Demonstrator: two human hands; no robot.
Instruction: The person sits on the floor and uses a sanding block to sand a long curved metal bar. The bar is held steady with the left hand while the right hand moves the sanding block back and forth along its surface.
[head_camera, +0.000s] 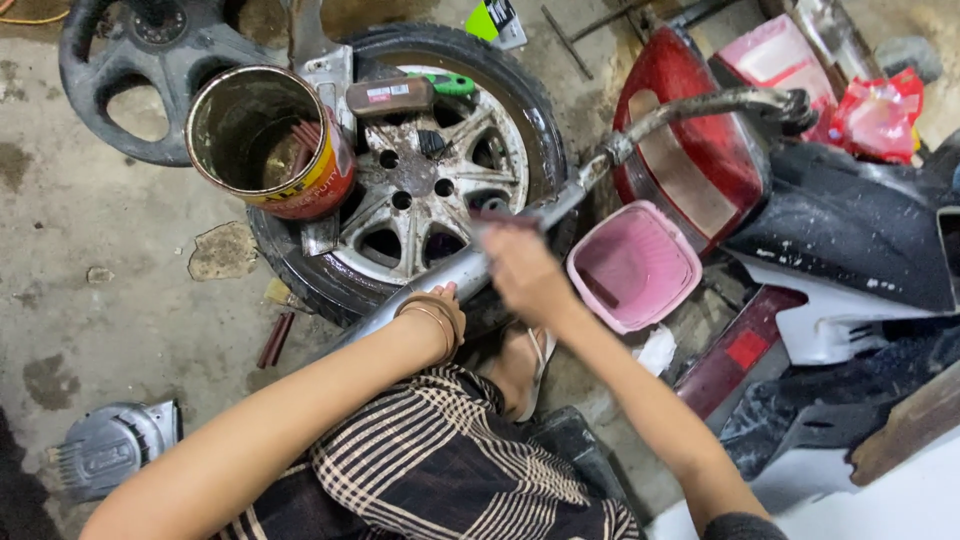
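Note:
A long grey metal pipe (640, 125) runs from the lower middle up to the right, curving over a red panel. My left hand (440, 305), with bangles on the wrist, grips the pipe's lower part from underneath. My right hand (525, 270) is blurred and presses a small dark strip (505, 215), possibly sandpaper, against the pipe. The pipe lies across a tyre with a dirty alloy wheel (415, 185). A pink plastic tub (635, 265) sits just right of my right hand.
An open tin can (265, 140) and a brown brush (390, 97) rest on the wheel. A black steering wheel (140, 60) lies at the top left. Red and black scooter body panels (830, 220) crowd the right side. A grey engine cover (110, 445) lies on the stained concrete floor.

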